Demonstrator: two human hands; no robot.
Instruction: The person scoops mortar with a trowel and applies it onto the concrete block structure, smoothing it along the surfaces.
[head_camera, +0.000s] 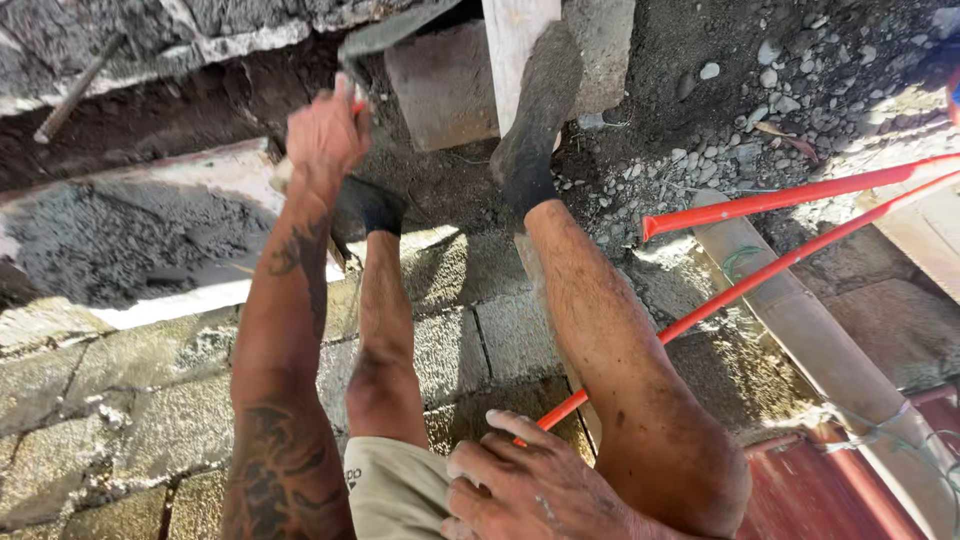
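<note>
My left hand (325, 130) reaches down and is closed around the red handle of a trowel (385, 35), whose grey blade points up and to the right, toward a concrete block (440, 85). My right hand (530, 485) lies at the bottom of the view on my right knee, fingers spread and dusted with cement. The lower end of a thin orange rod (720, 300) ends right beside those fingers, and no grip on it shows. Both my legs hang down in dark, mortar-caked socks (535, 110).
A heap of wet grey mortar (120, 240) lies on a white board at the left. Block wall courses (480, 340) run under my legs. Gravel (780, 90) covers the ground at upper right. A white plank (512, 35) stands beside the block. A red metal sheet (830, 490) is at lower right.
</note>
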